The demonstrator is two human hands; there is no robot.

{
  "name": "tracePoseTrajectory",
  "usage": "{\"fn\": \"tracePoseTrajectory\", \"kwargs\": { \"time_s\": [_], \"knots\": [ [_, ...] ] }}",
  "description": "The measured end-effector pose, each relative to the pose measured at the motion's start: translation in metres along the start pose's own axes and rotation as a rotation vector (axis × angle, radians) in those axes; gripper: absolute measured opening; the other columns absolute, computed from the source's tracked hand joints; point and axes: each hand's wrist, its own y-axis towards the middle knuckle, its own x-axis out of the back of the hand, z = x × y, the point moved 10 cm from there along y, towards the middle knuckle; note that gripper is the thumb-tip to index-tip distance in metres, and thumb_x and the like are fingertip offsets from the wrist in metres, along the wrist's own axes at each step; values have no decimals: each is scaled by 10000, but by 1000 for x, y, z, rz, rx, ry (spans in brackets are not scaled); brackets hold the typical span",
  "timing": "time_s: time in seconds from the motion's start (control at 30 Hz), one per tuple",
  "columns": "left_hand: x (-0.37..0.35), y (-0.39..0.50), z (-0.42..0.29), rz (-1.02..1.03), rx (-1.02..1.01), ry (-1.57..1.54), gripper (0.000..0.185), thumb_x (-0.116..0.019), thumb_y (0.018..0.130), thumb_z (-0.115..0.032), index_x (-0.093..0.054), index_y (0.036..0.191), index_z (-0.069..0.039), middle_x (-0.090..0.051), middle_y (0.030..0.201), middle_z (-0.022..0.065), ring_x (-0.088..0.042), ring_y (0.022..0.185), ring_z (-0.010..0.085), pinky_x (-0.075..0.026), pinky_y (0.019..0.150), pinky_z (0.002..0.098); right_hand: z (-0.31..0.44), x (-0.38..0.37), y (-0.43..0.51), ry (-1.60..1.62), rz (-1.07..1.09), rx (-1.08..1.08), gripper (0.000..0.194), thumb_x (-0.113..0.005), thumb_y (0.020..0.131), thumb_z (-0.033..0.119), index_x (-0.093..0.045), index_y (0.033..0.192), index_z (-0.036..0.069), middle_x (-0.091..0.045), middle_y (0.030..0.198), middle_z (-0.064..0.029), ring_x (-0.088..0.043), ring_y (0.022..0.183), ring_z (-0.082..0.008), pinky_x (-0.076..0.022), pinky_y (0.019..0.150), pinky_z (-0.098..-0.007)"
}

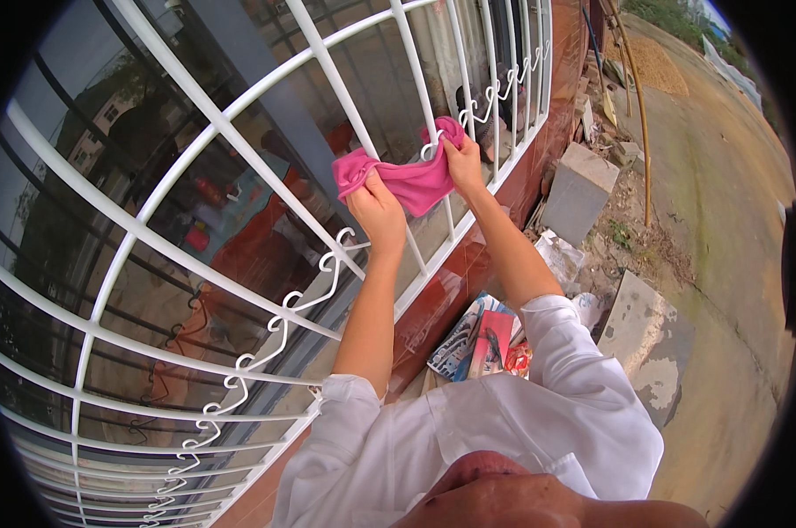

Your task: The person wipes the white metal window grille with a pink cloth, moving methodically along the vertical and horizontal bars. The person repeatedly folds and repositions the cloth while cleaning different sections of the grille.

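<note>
A pink cloth (pixel 411 181) is stretched between my two hands across upright bars of a white metal window grille (pixel 223 122). My left hand (pixel 378 214) grips the cloth's left end, which is bunched against one bar. At the other end, my right hand (pixel 463 162) pinches the cloth beside a curled scroll ornament (pixel 431 148) of the grille. Part of the cloth loops up behind that scroll. The middle of the cloth sags and covers parts of the bars. Fingers on the far side of the cloth are partly hidden.
Behind the grille is window glass (pixel 167 264) with reflections. Below runs a red tiled wall (pixel 447 290). Printed boxes (pixel 490 340), a concrete block (pixel 579 191) and a broken slab (pixel 645 343) lie at the wall's foot. Poles (pixel 636 119) lean further along, near a gravel pile (pixel 659 66).
</note>
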Motion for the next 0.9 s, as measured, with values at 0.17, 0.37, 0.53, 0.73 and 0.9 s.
{"fn": "tracePoseTrajectory", "kwargs": {
  "time_s": [0.17,0.37,0.53,0.73,0.9],
  "knots": [
    [25,-30,-30,-23,-65,143,187,-539,1008,-104,-637,1057,48,-618,1078,236,-549,1019,414,-391,939,499,25,-4,12,-489,90,105,322,-640,900,53,-681,1216,13,-743,1004,-170,-714,891,-271,-532,817,-356],
    [17,-36,-11,111,61,147,168,-577,995,-111,-640,1051,35,-617,1068,224,-552,995,404,-402,922,492,42,-3,9,-845,40,145,150,-658,887,124,-670,996,22,-659,845,-269,-646,828,-459,-508,719,-481],
    [36,-29,-9,-17,79,-32,200,-564,1015,-122,-635,996,64,-646,1003,219,-591,921,383,-437,872,472,52,7,-32,-625,-84,173,229,-639,973,208,-647,1037,-11,-677,944,-265,-645,911,-468,-507,779,-461],
    [20,-16,-3,23,53,144,211,-620,975,-136,-656,959,72,-694,872,210,-655,820,383,-479,779,468,82,-4,-34,-394,-142,261,286,-597,1025,231,-653,1179,-4,-696,1037,-198,-679,980,-280,-502,862,-373],
    [-27,-5,25,425,150,261,293,-653,968,-258,-684,921,30,-683,838,253,-658,810,464,-491,730,526,66,-49,9,-733,140,306,301,-633,990,277,-690,1116,10,-683,1011,-225,-671,922,-370,-508,810,-403]
  ]
}}
